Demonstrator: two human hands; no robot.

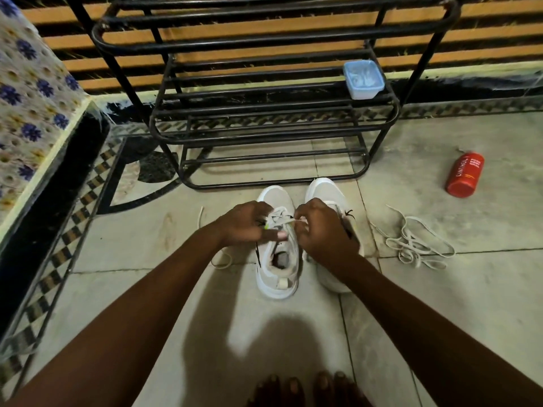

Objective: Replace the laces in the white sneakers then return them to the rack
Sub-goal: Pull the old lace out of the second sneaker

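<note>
- The white left sneaker (277, 268) and right sneaker (324, 190) are set side by side on the tiled floor (205, 289), toes toward the black tubular metal rack (264, 113).
- A mesh upper and a padded, open collar are seen on the left sneaker.
- Its lacing area is gripped by the left hand (249, 224), fingers curled.
- The flat pale lace (283, 224) is pinched by the curled right hand (323, 230).
- A loose lace (417, 245) lies tangled near a red cylindrical bottle (465, 174).

Between the fingers (304, 214) the lace (289, 221) is flat, matt woven cloth. The sneaker (277, 277) under them is matt mesh cloth. Beyond the fingers stands a rack (264, 133) of glossy black-painted metal tube, holding a cloudy plastic box (363, 79). To their right a glossy red bottle (464, 179) lies on smooth, faintly shiny floor (147, 245) tile.
</note>
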